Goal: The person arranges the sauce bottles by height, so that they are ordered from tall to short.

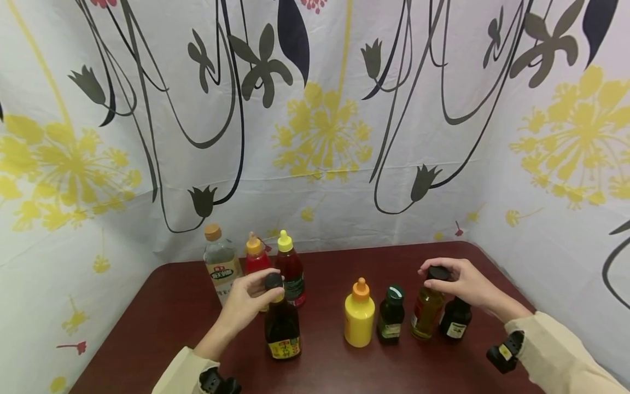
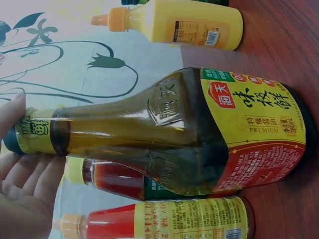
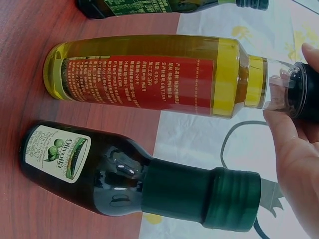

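My left hand (image 1: 241,303) holds a dark soy sauce bottle (image 1: 283,331) by its capped neck, thumb and fingers on either side. The bottle stands upright at the table's middle, its yellow-and-red label (image 2: 264,129) facing the left wrist camera. At the right, my right hand (image 1: 465,283) grips the black cap of a clear bottle of golden oil (image 1: 427,313). That bottle has a red label (image 3: 139,82) and is upright. Close beside it, partly under the hand, stands a dark olive oil bottle (image 1: 455,320) with a green cap (image 3: 234,199).
A yellow squeeze bottle (image 1: 359,323) and a small dark green bottle (image 1: 391,317) stand between the hands. Behind the left hand are a clear bottle (image 1: 221,262) and two red sauce bottles (image 1: 256,261) (image 1: 290,273). A patterned cloth (image 1: 320,208) hangs behind the dark red table (image 1: 330,372).
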{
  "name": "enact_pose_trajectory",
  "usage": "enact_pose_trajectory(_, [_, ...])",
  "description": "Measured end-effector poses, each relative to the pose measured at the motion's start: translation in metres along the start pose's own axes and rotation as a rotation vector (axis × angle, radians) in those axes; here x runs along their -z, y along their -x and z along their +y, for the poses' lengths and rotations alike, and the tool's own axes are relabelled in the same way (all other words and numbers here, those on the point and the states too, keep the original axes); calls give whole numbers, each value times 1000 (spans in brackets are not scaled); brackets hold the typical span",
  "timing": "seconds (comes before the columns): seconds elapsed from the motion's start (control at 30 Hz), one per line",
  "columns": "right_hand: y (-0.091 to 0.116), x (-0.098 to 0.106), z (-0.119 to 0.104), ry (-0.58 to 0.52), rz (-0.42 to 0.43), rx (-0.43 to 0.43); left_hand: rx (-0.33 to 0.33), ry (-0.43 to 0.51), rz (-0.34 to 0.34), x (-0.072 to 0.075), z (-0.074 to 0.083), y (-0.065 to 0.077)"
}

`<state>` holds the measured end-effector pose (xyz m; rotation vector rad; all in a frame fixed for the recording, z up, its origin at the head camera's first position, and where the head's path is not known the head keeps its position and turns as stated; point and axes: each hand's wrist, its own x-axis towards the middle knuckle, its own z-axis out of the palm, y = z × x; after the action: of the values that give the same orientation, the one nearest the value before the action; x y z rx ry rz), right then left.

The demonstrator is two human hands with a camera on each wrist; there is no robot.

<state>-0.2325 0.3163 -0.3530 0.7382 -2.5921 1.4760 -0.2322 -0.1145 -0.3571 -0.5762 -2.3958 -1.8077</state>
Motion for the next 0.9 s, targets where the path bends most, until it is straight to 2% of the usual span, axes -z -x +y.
enact_pose_trajectory(0.23, [-1,0,0,-4,-1,-8,54,-29,65,-1,5,0])
enact_pose_trajectory(0.37, [-1,-1,1,-17,3,-9,75,-14,81,-4,18,0])
enact_pose_trajectory(0.53, [1,-1,2,-21,2,-14,54,14,100,-9,33,-4])
enact_pose_trajectory(0.73, [1,0,3,-9,4,-23,28,68,124,-14,29,-19])
enact_pose_trajectory(0.9, [1,0,2,-9,5,-25,-17,90,97,-25,31,-33])
